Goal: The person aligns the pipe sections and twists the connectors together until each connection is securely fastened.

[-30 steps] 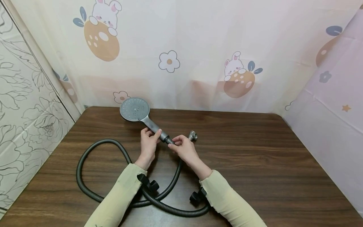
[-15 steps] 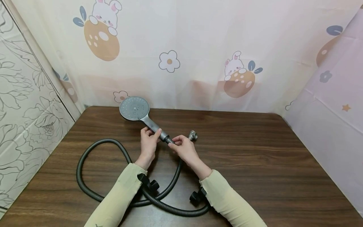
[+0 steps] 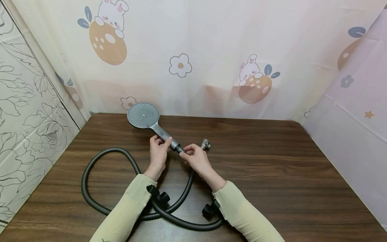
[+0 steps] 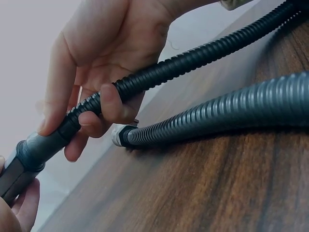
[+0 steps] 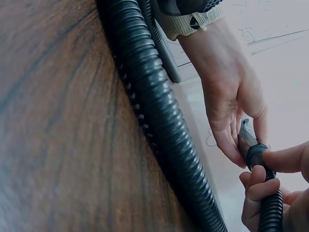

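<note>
table (image 3: 272,168): brown woodgrain | hose (image 3: 198,227): black, ribbed, looped on table, crossing itself | shower (image 3: 143,115): grey, spray face up, held raised left of table's middle | left hand (image 3: 158,157): fingers gripping handle (image 3: 162,133) | right hand (image 3: 198,161): thumb and fingers pinching collar (image 4: 42,149) where hose meets handle | nut (image 3: 206,144): metal, hose's other end, just past right hand
</note>
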Demonstrator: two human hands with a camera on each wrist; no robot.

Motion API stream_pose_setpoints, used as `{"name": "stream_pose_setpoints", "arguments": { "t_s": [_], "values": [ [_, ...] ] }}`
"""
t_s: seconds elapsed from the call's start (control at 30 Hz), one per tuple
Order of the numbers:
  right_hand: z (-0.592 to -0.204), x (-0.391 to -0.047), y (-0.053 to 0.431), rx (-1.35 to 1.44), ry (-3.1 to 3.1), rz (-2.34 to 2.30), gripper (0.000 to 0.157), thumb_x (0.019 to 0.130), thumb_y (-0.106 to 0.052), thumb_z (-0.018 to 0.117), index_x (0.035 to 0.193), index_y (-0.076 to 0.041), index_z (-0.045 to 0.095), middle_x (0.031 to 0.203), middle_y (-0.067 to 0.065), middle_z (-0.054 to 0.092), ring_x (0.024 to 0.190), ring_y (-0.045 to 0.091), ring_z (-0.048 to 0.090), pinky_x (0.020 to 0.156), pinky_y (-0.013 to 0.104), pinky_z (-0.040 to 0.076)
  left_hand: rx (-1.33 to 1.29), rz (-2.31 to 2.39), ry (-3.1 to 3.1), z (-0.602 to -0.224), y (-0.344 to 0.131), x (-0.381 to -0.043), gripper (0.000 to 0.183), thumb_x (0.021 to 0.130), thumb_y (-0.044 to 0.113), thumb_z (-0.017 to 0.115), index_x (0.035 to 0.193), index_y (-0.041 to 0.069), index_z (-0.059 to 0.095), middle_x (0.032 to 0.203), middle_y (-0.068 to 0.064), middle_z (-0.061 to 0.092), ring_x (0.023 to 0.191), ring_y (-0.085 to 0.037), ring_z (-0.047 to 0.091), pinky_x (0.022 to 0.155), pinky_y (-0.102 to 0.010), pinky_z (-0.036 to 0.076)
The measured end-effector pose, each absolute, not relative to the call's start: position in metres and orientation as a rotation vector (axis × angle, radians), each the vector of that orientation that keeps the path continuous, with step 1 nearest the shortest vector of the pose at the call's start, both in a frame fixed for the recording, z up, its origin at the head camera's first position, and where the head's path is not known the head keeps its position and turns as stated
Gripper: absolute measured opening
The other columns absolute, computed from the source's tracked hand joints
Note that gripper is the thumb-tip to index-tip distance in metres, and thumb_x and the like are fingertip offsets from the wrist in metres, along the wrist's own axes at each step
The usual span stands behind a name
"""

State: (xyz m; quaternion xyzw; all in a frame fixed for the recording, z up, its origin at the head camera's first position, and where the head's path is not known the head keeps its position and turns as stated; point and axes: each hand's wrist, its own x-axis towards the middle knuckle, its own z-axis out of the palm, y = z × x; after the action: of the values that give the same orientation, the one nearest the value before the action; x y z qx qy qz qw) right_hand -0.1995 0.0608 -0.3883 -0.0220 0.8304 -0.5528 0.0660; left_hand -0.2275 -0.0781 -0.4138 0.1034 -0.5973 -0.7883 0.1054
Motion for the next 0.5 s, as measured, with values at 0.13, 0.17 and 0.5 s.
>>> {"name": "stream_pose_setpoints", "arguments": {
  "t_s": [0.13,0.17,0.5],
  "values": [
    [-0.3881,-0.1994,0.0606,-0.066,2.515,-1.658,0.023,0.083,-0.015,0.066,0.101,-0.002,0.058,0.083,0.01,0.065,0.065,0.024,0.062,0.056,0.026,0.049,0.304,-2.298,-1.779,-0.4138,-0.0784,-0.2271,0.053,0.087,0.009,0.06,0.129,0.001,0.029,0.103,-0.012,0.05,0.073,-0.004,0.057,0.067,-0.019,0.05],
    [-0.3881,-0.1993,0.0605,-0.065,2.516,-1.657,0.023,0.083,-0.016,0.066,0.101,-0.002,0.058,0.083,0.01,0.065,0.066,0.024,0.062,0.057,0.026,0.049,0.302,-2.295,-1.776,-0.4139,-0.0784,-0.2269,0.052,0.087,0.009,0.06,0.129,0.001,0.03,0.103,-0.012,0.05,0.072,-0.004,0.057,0.066,-0.019,0.05],
    [-0.389,-0.1989,0.0604,-0.073,2.522,-1.654,0.023,0.085,-0.017,0.064,0.102,-0.002,0.058,0.081,0.009,0.065,0.068,0.027,0.063,0.055,0.025,0.048,0.285,-2.254,-1.784,-0.4149,-0.0776,-0.2261,0.053,0.086,0.009,0.061,0.128,0.001,0.031,0.102,-0.011,0.051,0.07,-0.004,0.056,0.062,-0.018,0.049]
  ]
}}
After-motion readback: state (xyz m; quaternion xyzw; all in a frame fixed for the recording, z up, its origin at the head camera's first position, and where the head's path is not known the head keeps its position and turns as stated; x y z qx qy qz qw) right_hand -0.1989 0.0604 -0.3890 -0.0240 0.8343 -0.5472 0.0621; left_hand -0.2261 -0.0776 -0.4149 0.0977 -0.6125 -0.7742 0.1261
